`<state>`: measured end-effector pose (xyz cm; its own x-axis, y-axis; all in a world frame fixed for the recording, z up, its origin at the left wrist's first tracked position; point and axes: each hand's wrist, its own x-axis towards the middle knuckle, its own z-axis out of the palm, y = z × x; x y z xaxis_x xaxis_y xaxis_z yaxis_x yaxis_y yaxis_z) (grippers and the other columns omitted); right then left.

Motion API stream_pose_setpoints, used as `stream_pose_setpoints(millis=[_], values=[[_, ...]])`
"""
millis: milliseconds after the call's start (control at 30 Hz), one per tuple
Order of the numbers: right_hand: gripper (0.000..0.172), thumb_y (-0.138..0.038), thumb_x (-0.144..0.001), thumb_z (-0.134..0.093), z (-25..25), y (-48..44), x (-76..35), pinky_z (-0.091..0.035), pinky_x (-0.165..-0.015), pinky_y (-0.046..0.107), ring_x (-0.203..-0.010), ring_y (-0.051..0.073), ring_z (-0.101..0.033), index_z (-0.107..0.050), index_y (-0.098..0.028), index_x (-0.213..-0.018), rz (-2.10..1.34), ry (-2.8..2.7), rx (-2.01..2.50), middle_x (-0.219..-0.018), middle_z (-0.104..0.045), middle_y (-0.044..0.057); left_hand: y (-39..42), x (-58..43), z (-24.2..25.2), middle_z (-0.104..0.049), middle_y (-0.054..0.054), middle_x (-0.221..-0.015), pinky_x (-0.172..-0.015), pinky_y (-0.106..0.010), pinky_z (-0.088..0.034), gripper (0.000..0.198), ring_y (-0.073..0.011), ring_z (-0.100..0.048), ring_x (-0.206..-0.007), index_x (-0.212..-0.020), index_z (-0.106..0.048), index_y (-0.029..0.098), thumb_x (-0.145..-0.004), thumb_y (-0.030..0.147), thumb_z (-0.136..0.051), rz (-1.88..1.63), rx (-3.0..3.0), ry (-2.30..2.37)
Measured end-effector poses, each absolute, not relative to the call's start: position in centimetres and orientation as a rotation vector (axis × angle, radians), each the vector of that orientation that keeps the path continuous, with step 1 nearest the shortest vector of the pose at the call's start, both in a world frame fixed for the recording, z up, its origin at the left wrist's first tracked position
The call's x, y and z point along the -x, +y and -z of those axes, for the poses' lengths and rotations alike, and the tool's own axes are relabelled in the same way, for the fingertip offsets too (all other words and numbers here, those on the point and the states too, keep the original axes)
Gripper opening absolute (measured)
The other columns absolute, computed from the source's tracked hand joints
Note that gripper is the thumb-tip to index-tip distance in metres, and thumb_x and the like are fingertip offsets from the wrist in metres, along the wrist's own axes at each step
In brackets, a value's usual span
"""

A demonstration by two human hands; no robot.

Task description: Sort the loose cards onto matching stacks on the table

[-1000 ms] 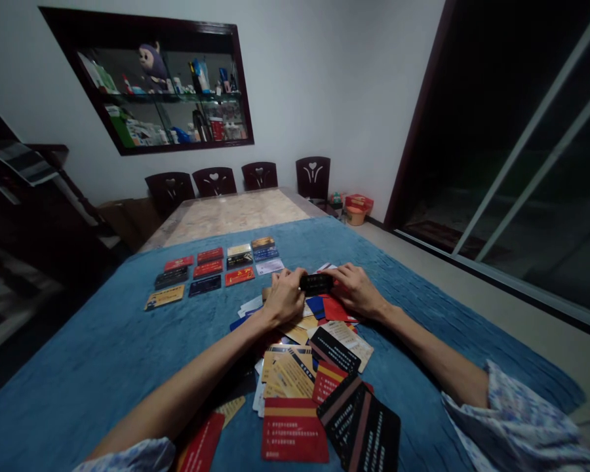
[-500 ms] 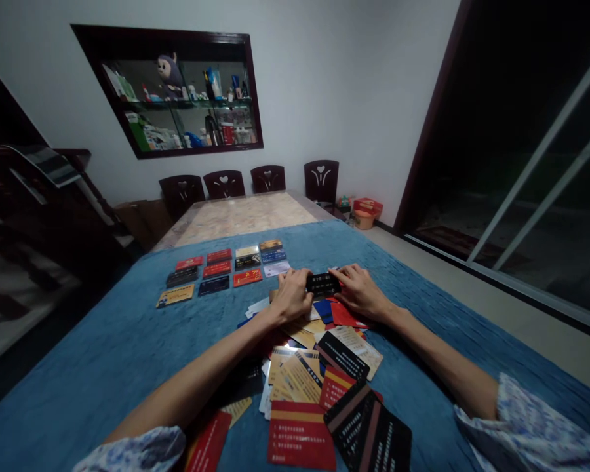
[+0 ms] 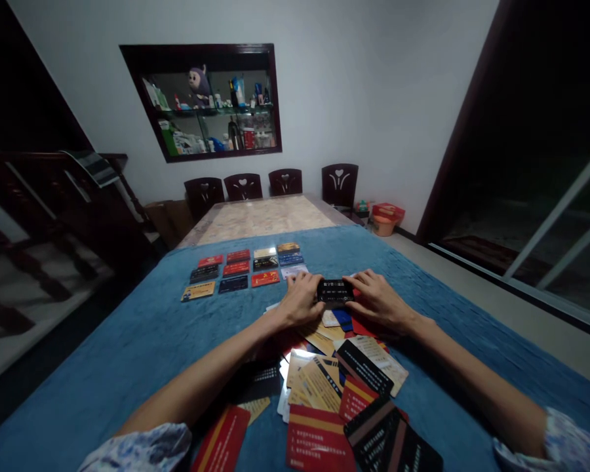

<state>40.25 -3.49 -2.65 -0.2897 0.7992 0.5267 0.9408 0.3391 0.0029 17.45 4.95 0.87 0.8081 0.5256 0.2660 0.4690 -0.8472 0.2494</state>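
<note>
A black card [image 3: 335,291] with pale print is held up between both hands. My left hand [image 3: 302,300] pinches its left end and my right hand [image 3: 378,299] grips its right end. Below the hands lies a loose pile of cards [image 3: 334,380] in red, black, tan and blue, spread toward me over the blue cloth [image 3: 137,341]. Beyond my left hand, several cards lie sorted in neat rows [image 3: 240,269].
The blue cloth covers the near half of a long table; its far half shows bare marble [image 3: 265,216]. Dark chairs [image 3: 285,181] line the far end. A wall niche [image 3: 211,105] holds bottles and a plush toy. Stair rails stand left, glass doors right.
The view has swung to the left, so everything sits further right in the picture. Both hands keep hold of the black card in the same place over the pile.
</note>
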Motion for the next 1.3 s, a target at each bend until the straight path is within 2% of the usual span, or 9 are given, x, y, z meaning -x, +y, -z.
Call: stream_pose_setpoints(millis=[267, 733, 1300], values=[[0.043, -0.044, -0.087, -0.064, 3.1, -1.8, -38.8, -0.043, -0.078, 0.040, -0.099, 0.028, -0.054, -0.064, -0.023, -0.125, 0.417, -2.235, 1.470, -0.108, -0.066, 0.013, 5.0, -14.7, -1.2, -0.056, -0.014, -0.127, -0.101, -0.052, -0.033, 0.044, -0.0313, -0.044, -0.120, -0.122, -0.056, 0.017, -0.080, 0.029, -0.063, -0.422, -2.877, 0.825], [0.043, -0.047, -0.082, -0.068, 0.8, 1.5, -35.7, -0.040, -0.075, 0.038, -0.101, 0.029, -0.053, -0.068, -0.023, -0.118, 0.347, -2.495, 1.459, -0.109, -0.067, 0.013, 6.0, -11.6, -1.2, -0.055, -0.014, -0.127, -0.103, -0.054, -0.032, 0.044, -0.0321, -0.042, -0.123, -0.122, -0.056, 0.018, -0.079, 0.021, -0.066, -0.365, -2.879, 0.957], [0.049, -0.050, -0.084, -0.063, -1.6, 5.3, -29.1, -0.040, -0.082, 0.039, -0.109, 0.031, -0.048, -0.065, -0.019, -0.122, 0.176, -2.688, 1.492, -0.117, -0.062, 0.015, 7.4, -6.1, -2.1, -0.055, -0.013, -0.129, -0.101, -0.051, -0.032, 0.038, -0.0306, -0.043, -0.123, -0.118, -0.056, 0.018, -0.081, 0.020, -0.062, -0.220, -2.849, 1.180]])
